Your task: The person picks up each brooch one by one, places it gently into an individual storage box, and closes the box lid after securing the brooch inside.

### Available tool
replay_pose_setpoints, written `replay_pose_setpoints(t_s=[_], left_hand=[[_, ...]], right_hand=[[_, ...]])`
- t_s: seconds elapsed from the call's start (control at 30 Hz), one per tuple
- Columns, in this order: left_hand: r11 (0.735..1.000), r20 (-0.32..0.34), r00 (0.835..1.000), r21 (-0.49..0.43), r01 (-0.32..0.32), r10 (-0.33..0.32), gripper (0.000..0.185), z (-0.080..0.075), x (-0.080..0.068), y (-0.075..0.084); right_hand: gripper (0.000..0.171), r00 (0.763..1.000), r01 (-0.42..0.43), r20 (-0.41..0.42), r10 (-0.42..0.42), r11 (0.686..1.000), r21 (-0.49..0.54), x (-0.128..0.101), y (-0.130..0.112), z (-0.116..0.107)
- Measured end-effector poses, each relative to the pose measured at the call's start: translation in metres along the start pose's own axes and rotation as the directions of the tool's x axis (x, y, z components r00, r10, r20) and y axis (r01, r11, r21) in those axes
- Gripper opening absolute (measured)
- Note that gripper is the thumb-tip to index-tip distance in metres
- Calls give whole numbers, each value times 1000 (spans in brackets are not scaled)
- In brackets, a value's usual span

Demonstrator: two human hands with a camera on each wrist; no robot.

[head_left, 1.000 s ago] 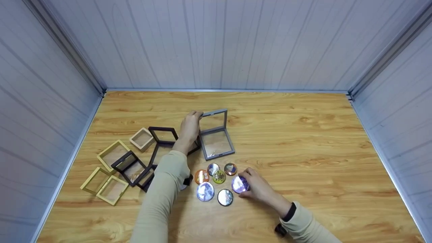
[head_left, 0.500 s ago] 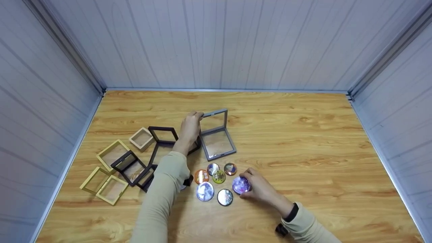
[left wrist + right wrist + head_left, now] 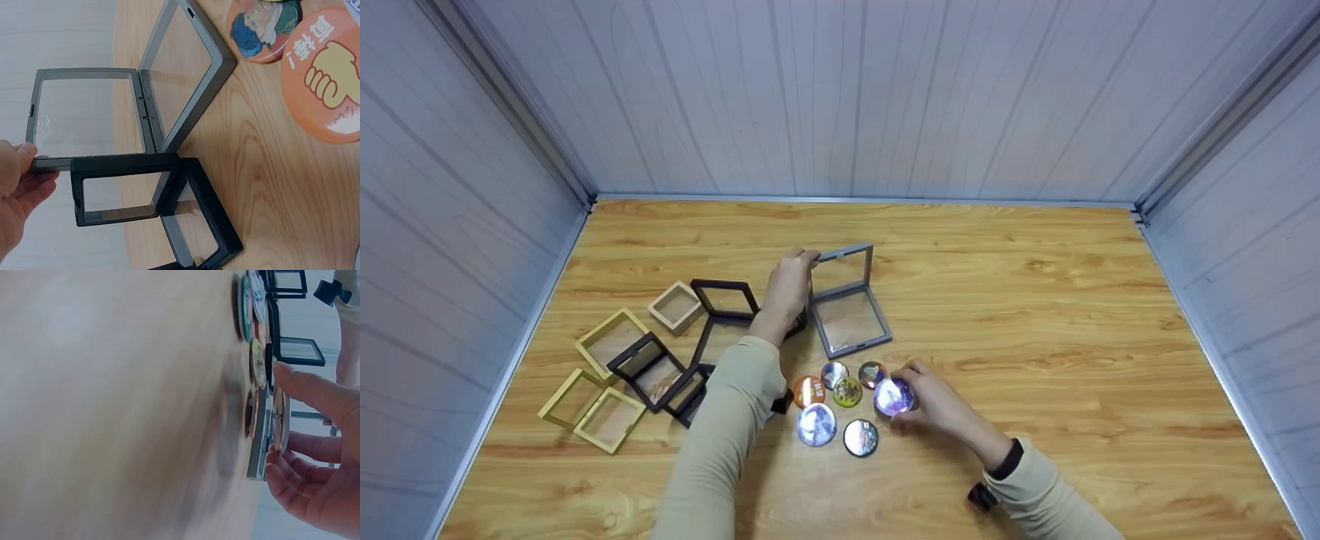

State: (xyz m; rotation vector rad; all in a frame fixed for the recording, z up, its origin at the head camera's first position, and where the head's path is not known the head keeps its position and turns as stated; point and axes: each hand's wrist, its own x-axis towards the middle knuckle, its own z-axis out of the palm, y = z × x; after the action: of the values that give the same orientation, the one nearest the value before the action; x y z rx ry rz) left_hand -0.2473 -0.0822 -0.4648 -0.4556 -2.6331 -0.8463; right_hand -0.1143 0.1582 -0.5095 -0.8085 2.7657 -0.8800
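My left hand (image 3: 786, 291) pinches the upper left corner of the raised lid of a grey display frame (image 3: 879, 313). In the left wrist view, the thumb and fingers (image 3: 37, 192) hold that corner, and the frame's other half lies on the table. My right hand (image 3: 943, 405) grips a shiny purple pin badge (image 3: 893, 397) by its edge. The right wrist view shows this badge (image 3: 280, 417) edge-on, lifted off the table between thumb and fingers. Beside it lie an orange badge (image 3: 809, 392), a yellow-green badge (image 3: 847, 392) and several more.
Several other display frames crowd the left: dark frames (image 3: 725, 285), yellow frames (image 3: 610, 421) and a small beige frame (image 3: 676, 306). A dark frame (image 3: 121, 218) stands against the grey one. Pale panel walls (image 3: 855, 97) border the wooden table (image 3: 1035, 315) at the back and sides.
The grey frame has shifted slightly right with my left hand. My right hand has tilted the purple badge and brought it a little up and toward the frame.
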Motion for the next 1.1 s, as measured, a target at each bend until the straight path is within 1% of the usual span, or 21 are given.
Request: replay_pose_setpoints(t_s=[0.17, 0.43, 0.53, 0.63, 0.73, 0.83, 0.97, 1.1], left_hand=[[1000, 17, 1000, 3, 7, -7, 20, 2, 0, 3], [1000, 17, 1000, -9, -8, 8, 18, 3, 0, 5], [1000, 33, 999, -12, -11, 11, 19, 2, 0, 6], [1000, 59, 998, -18, 1, 0, 20, 2, 0, 7], [1000, 71, 997, -21, 10, -8, 20, 1, 0, 8], [1000, 60, 998, -16, -1, 2, 19, 1, 0, 7], [1000, 48, 999, -14, -14, 14, 19, 1, 0, 7], [1000, 51, 999, -16, -18, 19, 19, 0, 0, 8]], right_hand=[[55, 1000, 4, -22, -3, 1000, 19, 9, 0, -5], [58, 999, -22, -45, 25, 998, 61, 24, 2, -4], [59, 997, -20, -68, 23, 998, 54, 29, 3, -4], [59, 996, -3, -94, 7, 999, 46, 33, 3, -3], [57, 992, 8, -124, -1, 999, 51, 39, 3, -2], [58, 989, -21, -142, 31, 997, 69, 45, 4, -1], [62, 985, -83, -146, 96, 992, 91, 54, 3, 1], [62, 980, -108, -155, 122, 989, 98, 62, 2, 3]])
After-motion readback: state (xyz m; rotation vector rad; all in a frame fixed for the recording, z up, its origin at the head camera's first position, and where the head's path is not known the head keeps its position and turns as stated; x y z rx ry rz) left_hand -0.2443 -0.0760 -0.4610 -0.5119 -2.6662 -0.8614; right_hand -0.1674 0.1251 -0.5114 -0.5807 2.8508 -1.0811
